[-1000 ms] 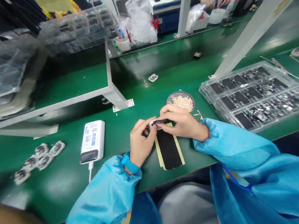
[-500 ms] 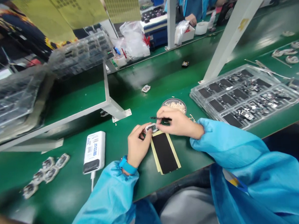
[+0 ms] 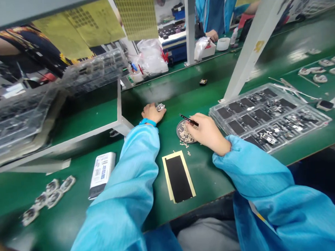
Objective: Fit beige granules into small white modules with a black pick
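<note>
My left hand point(image 3: 152, 113) reaches forward on the green bench, its fingers and thumb closed round a small white casing point(image 3: 160, 107) with dark parts inside. What lies under the palm is hidden. My right hand point(image 3: 206, 132) grips slim black tweezers point(image 3: 187, 119) over a round dish point(image 3: 179, 135) of tiny beige pieces. Some of those pieces are scattered on the bench by the dish. Nearer to me lies a black sheet on yellow backing point(image 3: 178, 178), with neither hand on it.
Right of the dish sits a clear compartment tray point(image 3: 269, 113) of small parts. A white power bank point(image 3: 102, 169) and several white casings point(image 3: 47, 197) lie left. Metal posts point(image 3: 253, 48) and a low shelf point(image 3: 88, 126) rise from the bench. Another person's hand point(image 3: 212, 35) shows across it.
My left hand has moved from above the black sheet forward to the casing farther back. My right hand, with the tweezers, has shifted right over the dish. The view has tilted slightly up.
</note>
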{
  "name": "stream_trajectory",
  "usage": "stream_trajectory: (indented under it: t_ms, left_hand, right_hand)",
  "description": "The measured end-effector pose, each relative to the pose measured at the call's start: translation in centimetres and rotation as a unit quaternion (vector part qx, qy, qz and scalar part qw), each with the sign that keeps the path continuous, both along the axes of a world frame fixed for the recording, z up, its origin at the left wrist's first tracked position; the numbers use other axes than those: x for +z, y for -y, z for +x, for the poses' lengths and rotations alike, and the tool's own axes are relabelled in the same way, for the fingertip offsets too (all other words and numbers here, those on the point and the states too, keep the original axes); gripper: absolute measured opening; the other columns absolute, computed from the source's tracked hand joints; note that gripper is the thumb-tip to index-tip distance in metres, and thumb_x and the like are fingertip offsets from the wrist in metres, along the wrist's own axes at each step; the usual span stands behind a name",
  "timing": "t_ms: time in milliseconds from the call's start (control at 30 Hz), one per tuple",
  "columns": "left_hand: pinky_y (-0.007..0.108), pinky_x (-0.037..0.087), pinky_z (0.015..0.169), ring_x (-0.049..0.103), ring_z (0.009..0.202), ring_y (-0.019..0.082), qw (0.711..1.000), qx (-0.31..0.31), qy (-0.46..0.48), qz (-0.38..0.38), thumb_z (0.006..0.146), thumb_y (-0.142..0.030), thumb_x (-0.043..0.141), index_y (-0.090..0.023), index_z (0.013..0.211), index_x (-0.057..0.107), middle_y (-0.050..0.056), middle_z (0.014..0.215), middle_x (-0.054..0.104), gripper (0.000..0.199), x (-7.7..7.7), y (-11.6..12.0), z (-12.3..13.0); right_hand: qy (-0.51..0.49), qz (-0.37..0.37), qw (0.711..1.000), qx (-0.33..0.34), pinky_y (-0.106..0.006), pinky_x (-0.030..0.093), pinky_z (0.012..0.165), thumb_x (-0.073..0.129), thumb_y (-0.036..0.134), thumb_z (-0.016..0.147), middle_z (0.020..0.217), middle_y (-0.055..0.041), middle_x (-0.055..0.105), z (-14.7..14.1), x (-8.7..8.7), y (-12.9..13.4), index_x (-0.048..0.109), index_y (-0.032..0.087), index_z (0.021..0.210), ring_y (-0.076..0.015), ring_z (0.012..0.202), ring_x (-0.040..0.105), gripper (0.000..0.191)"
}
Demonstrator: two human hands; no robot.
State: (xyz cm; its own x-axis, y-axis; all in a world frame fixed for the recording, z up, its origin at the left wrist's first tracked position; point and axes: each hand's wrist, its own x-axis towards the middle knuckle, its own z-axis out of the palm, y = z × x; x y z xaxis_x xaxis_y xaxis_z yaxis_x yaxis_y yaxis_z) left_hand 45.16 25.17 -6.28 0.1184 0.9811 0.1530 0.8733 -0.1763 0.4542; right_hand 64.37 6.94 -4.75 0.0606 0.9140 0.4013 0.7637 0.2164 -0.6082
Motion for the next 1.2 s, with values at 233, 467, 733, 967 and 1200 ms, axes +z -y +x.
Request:
stream_trajectory:
  t_ms: [233,467,733,967,1200]
  left_hand:
    - [0.039,0.048,0.104,0.064,0.113,0.025,0.984,-0.045,0.16,-0.069,0.087,-0.04,0.068,-0.01,0.122,0.065,0.015,0.12,0.067,0.046,1.6,4.5,-0.7]
    - [0.015,0.052,0.07,0.069,0.088,0.011,0.74,-0.04,0.569,-0.356,0.071,-0.02,0.083,-0.018,0.123,0.063,0.006,0.105,0.068,0.056,3.0,15.8,-6.6]
    - [0.016,0.046,0.059,0.06,0.069,0.008,0.849,-0.136,0.379,-0.344,0.087,-0.036,0.068,-0.012,0.11,0.066,0.005,0.087,0.067,0.033,2.5,17.3,-9.3]
    - [0.026,0.051,0.071,0.066,0.077,0.015,0.899,-0.187,0.227,-0.324,0.086,-0.029,0.063,-0.016,0.107,0.063,0.004,0.088,0.07,0.025,1.1,17.9,-9.8]
    - [0.024,0.047,0.067,0.064,0.075,0.013,0.915,-0.211,0.182,-0.291,0.087,-0.027,0.059,-0.02,0.106,0.066,0.001,0.087,0.07,0.021,1.1,18.3,-9.5]
  right_hand:
    - [-0.121,0.006,0.989,0.086,-0.03,0.044,0.075,0.046,0.041,0.102,0.076,-0.0043,0.065,-0.4,1.2,1.0,0.067,0.016,0.072,-0.0141,0.075,0.061,0.045]
    - [-0.372,-0.253,0.874,0.186,-0.025,0.05,0.05,0.07,0.058,0.082,0.065,-0.001,0.064,-2.7,0.2,1.9,0.062,0.014,0.091,-0.0118,0.05,0.059,0.046]
    - [-0.401,-0.238,0.853,0.233,-0.028,0.058,0.075,0.073,0.038,0.084,0.081,-0.0026,0.067,-6.0,-3.9,2.1,0.061,0.016,0.095,-0.0134,0.077,0.068,0.028]
    - [-0.377,-0.227,0.871,0.219,-0.029,0.059,0.074,0.071,0.037,0.087,0.084,-0.0027,0.066,-6.2,-4.6,2.4,0.061,0.018,0.098,-0.0148,0.078,0.07,0.024]
    - [-0.375,-0.235,0.871,0.215,-0.028,0.059,0.07,0.07,0.038,0.087,0.081,-0.0037,0.067,-6.2,-3.9,2.4,0.061,0.016,0.094,-0.0141,0.074,0.069,0.024]
